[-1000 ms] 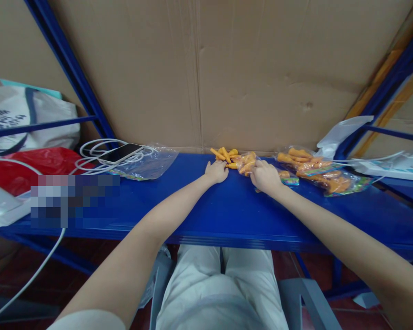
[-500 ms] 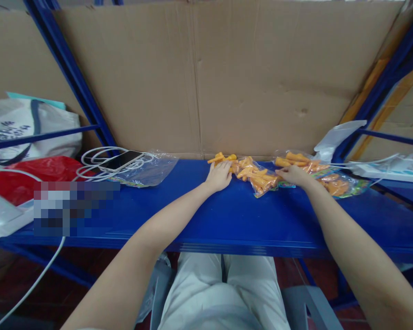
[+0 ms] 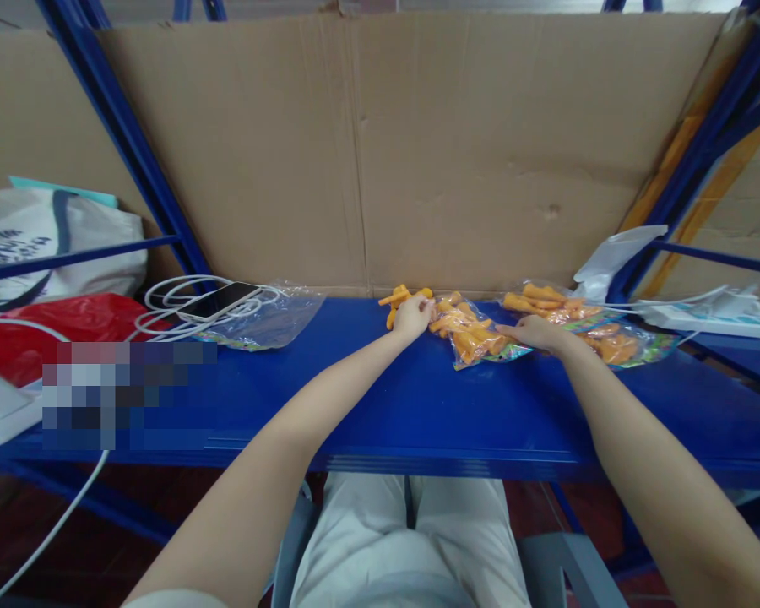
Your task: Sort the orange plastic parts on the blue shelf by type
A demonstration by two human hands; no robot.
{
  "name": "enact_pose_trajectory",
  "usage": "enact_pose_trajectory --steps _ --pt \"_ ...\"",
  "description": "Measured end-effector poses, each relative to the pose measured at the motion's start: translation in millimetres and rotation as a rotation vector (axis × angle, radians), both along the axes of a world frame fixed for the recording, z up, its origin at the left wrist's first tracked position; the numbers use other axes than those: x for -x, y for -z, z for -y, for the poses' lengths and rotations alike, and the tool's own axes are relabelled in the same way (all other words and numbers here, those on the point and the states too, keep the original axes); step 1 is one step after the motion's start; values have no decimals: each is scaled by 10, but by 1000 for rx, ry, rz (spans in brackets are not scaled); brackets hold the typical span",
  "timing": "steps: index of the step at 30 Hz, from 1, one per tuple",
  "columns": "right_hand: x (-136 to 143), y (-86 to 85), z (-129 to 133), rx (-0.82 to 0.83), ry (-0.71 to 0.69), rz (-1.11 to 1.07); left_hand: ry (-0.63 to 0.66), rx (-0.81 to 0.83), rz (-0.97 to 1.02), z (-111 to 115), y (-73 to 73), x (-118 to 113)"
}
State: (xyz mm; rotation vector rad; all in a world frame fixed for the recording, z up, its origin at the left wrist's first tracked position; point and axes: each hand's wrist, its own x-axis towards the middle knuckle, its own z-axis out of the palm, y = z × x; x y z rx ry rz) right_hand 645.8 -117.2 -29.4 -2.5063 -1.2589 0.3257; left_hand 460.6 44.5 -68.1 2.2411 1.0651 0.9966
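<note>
A clear plastic bag (image 3: 472,331) of orange plastic pieces lies on the blue shelf between my hands. My left hand (image 3: 413,315) is closed at the bag's left end, pinching its edge. Just behind that hand sit loose orange pieces (image 3: 395,295), partly covered by it. My right hand (image 3: 537,332) has its fingers closed on the bag's right end, where a coloured printed strip shows. Beyond and right of this hand lie two more bags, one (image 3: 541,297) towards the back and another (image 3: 614,344) partly hidden by my wrist.
An upright cardboard sheet (image 3: 443,152) backs the blue shelf (image 3: 367,414). On the left are a phone (image 3: 219,301), coiled white cable (image 3: 158,306), a flat clear bag (image 3: 282,321) and a red bag (image 3: 101,317). A white power strip (image 3: 715,312) stands at the right.
My left hand has shifted slightly right, off the loose pieces and onto the bag's left end. The filled bag has turned a little, and more of its printed strip shows by my right hand.
</note>
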Motion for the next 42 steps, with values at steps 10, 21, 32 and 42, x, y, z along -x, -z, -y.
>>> enact_pose_trajectory --steps 10,21,32,42 --pt "120 -89 9 -604 178 -569 -112 82 -53 -242 -151 -57" --pt "-342 -288 -152 -996 386 -1047 -64 -2 -247 -119 -205 -55" --pt "33 -823 -656 -1225 339 -1163 563 -204 -180 671 -41 -14" --pt "542 -1234 -1062 -1294 175 -1205 375 -92 378 580 -187 -470"
